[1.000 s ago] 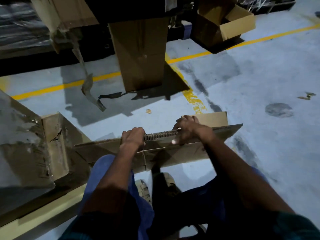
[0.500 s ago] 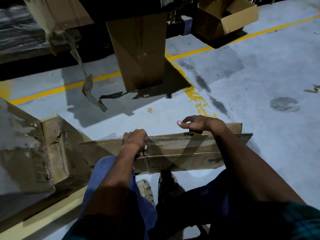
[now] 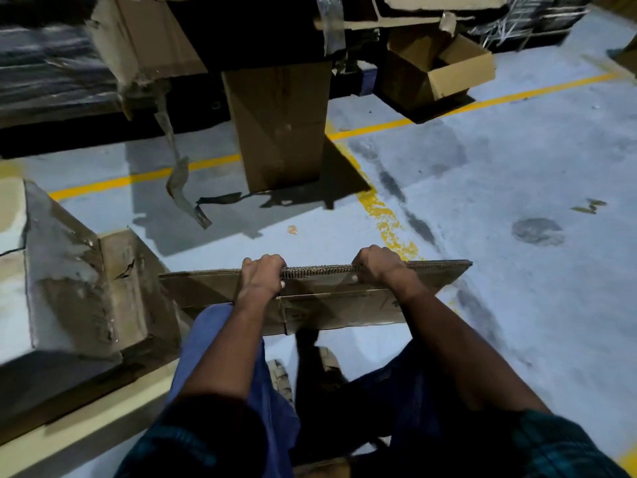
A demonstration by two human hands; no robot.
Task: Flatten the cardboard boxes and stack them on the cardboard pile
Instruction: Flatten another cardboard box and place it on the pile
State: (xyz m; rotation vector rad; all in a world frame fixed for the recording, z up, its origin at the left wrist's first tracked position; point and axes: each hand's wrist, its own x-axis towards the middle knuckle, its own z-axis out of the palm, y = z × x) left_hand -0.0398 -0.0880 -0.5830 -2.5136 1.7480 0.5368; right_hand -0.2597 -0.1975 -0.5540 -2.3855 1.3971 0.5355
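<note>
A flattened brown cardboard box (image 3: 344,307) stands on edge across my knees, its corrugated top edge facing up. My left hand (image 3: 262,276) grips that top edge left of centre, fingers curled over it. My right hand (image 3: 377,265) is closed on the same edge further right. A cardboard pile (image 3: 76,291) of worn, tape-marked sheets lies at my left on the floor. An open cardboard box (image 3: 444,69) sits at the far right beyond the yellow line.
A tall upright carton (image 3: 281,125) stands straight ahead, under overhanging cardboard sheets with loose tape (image 3: 181,181) dangling. The grey floor (image 3: 499,188) has yellow lines and dark stains. My legs and shoes (image 3: 303,374) are below the held box. Dark racks fill the back.
My right hand lifted off the cardboard's top edge half a second ago and has now closed on it again. The rear flap is folded flat. The left hand kept its grip.
</note>
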